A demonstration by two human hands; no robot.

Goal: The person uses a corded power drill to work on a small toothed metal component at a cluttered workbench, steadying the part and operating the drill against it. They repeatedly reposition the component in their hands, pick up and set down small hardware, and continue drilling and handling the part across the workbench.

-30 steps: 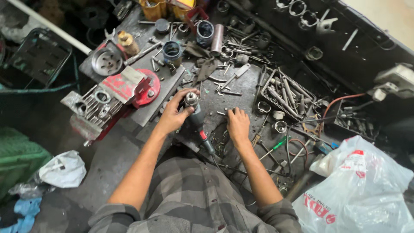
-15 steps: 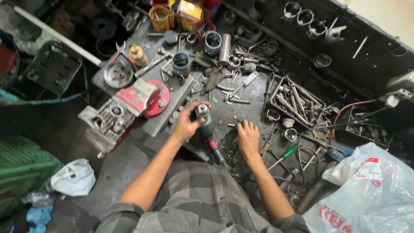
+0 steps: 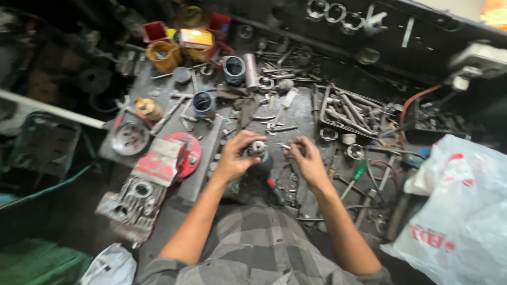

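My left hand grips an electric drill upright over the greasy workbench, its metal chuck pointing up at me. My right hand is just right of the chuck, fingers pinched on a small thin metal bit held close to the chuck. Both forearms reach out from my grey checked shirt. The drill's body and red-marked handle are partly hidden under my left hand.
A grey engine part with a red cloth lies at the left. A tray of wrenches sits at the right, cans and a yellow pot behind. A white plastic bag is at lower right.
The view has swung, so the bench sits differently in frame. My right hand has lifted off the bench and come up beside the drill chuck, now pinching a small bit.
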